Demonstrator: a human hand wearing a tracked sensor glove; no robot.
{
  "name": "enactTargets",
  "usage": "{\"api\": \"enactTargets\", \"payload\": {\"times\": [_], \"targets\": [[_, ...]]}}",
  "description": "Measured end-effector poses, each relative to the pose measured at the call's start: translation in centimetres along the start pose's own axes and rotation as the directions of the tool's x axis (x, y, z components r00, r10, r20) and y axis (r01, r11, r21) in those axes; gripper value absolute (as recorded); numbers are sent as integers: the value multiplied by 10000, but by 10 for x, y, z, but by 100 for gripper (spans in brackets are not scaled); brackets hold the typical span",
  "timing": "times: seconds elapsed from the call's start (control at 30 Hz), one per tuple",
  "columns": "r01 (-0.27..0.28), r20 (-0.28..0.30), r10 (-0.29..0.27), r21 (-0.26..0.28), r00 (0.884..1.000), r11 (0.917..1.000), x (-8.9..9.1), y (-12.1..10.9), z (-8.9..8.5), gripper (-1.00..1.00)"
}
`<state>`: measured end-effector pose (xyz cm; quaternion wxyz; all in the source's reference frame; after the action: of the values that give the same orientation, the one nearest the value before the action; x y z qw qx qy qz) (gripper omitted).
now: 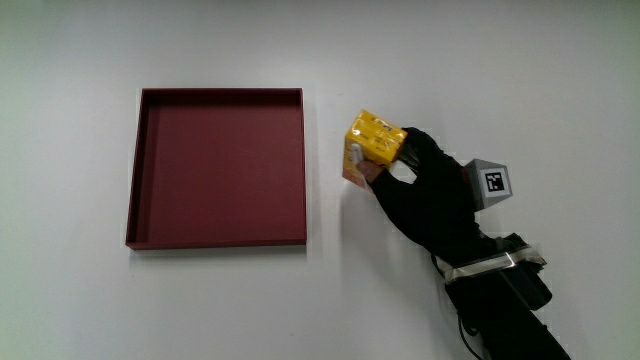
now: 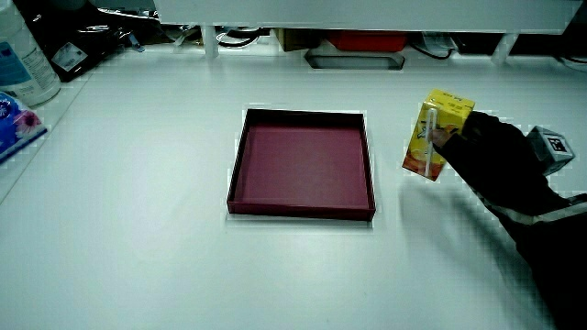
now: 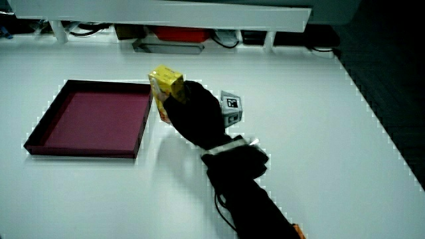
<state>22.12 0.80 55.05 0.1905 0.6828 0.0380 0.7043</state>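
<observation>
The gloved hand (image 1: 400,170) is closed around a small yellow and orange juice carton (image 1: 371,143) with a straw taped to its side (image 2: 428,137). The carton is tilted and sits beside the dark red tray (image 1: 220,170), a short gap apart from the tray's wall. Whether the carton touches the table cannot be told. In both side views the carton (image 3: 166,85) stands out above the fingers, and the patterned cube (image 3: 230,107) shows on the back of the hand. The tray (image 2: 303,165) holds nothing.
A low partition with cables and a red object (image 2: 367,40) runs along the table's edge farthest from the person. A clear bottle (image 2: 23,64) and some coloured packaging (image 2: 14,124) lie at the table's edge, away from the tray.
</observation>
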Motion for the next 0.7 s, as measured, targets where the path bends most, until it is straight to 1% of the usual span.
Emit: {"api": "enactTargets", "payload": {"times": [0.07, 0.13, 0.17, 0.23, 0.27, 0.3, 0.33, 0.5, 0.57, 0.6, 0.63, 0.7], "targets": [[62, -122, -61, 92, 9999, 9999, -2, -1, -1, 64], [-6, -83, 8, 202, 10000, 9998, 2, 0, 2, 69], [12, -201, -7, 210, 9998, 9998, 0, 0, 0, 72], [-61, -173, 67, 324, 9998, 9995, 2, 0, 1, 78], [-79, -271, 89, 378, 9996, 9993, -1, -2, -1, 81], [-96, -169, 103, 395, 9998, 9992, 4, 0, 2, 83], [-132, -131, 138, 443, 9998, 9989, 0, -1, 0, 86], [-235, -6, 236, 613, 9997, 9978, -1, -3, 0, 100], [-310, 46, 308, 636, 9995, 9975, -1, -3, 0, 100], [-447, 58, 444, 621, 9990, 9971, -1, -3, 0, 100], [-519, 164, 508, 726, 9986, 9960, -4, -3, -1, 100], [-556, 352, 530, 767, 9980, 9955, -7, -3, -2, 100]]}}
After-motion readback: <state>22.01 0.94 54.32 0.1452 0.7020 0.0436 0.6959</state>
